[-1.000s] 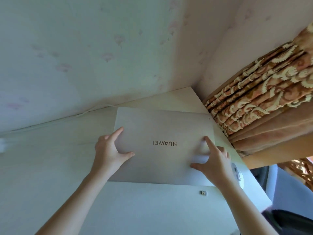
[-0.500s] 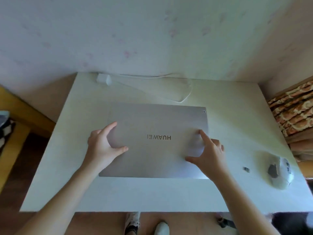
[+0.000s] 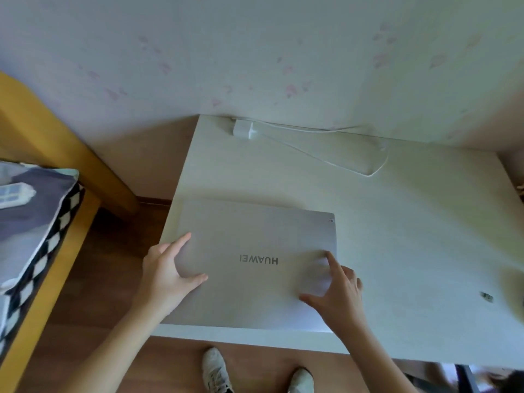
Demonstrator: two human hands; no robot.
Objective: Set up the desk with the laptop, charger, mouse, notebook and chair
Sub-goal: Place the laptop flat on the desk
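A closed silver laptop lies lid-up on the white desk, at its front left part, the logo reading upside down to me. My left hand grips the laptop's left edge, thumb and fingers spread on the lid. My right hand rests on the lid's right side with fingers spread over its edge. A white charger with its thin cable lies at the desk's back edge by the wall. A small USB dongle sits at the desk's right. Mouse, notebook and chair are not clearly in view.
A yellow wooden bed frame with a checkered pillow stands to the left. The wall runs behind the desk. Brown wooden floor and my white shoes show below the desk's front edge.
The view has swung from the right to the left, bringing the bed into sight and pushing the mouse out of frame. The laptop now sits nearer the desk's left edge, both hands still on it.
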